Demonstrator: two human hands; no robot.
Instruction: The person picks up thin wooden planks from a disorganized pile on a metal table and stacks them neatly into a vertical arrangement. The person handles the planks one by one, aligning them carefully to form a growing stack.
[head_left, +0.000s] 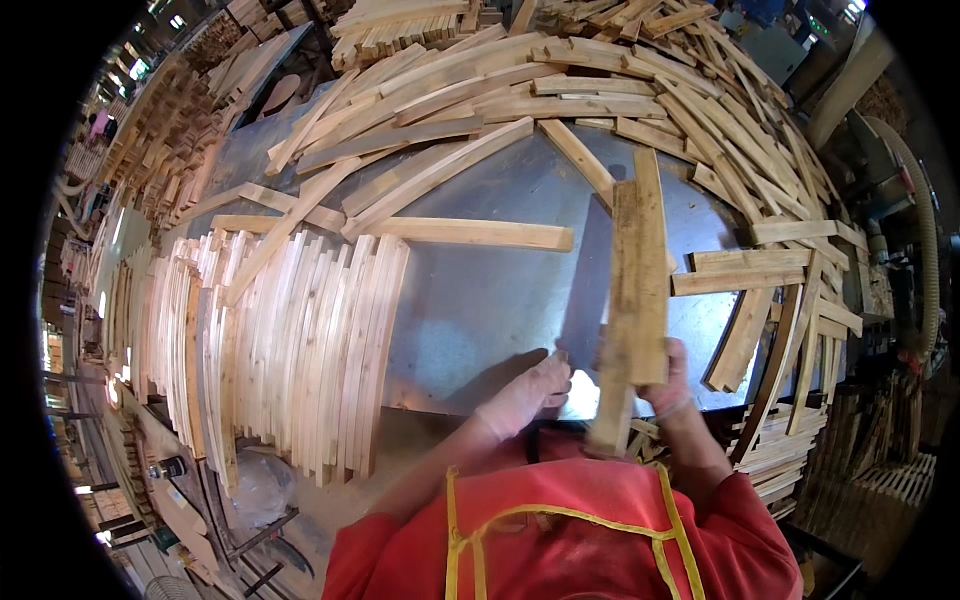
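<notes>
Head cam: at the tabletop's (470,330) left end, a row of pale slats (310,340) sits side by side, near ends sticking out past the near edge. A slant board (285,232) lies across the row's far part. To its right, a long board (490,234) runs roughly L–R, abt. parallel w/ the near edge. Behind, a heap (460,85) lines the far edge, curving round to the far R corner.

Mid near edge: L hand (535,393), fingers drawn in & bunched; can't tell if it's pinching anything. Just R of it, w/ a gap btwn, are the held boards (626,280), at least two, flat against each other & offset lengthwise. Long axis runs near edge to far edge, approx. square to the near edge; near end juts past that edge twd the apron (560,490). Dark shadow to their left suggests they're up off the metal, prob. tilted; exact angle unclear.

R hand (673,378) is the nearer one, touching: closed round the boards' R side, low down, fingers partly hidden. So the boards lie immed. L of R hand, most of their length beyond it. Far R: side pile (740,283) along the R edge, pieces crossing every which way.
</notes>
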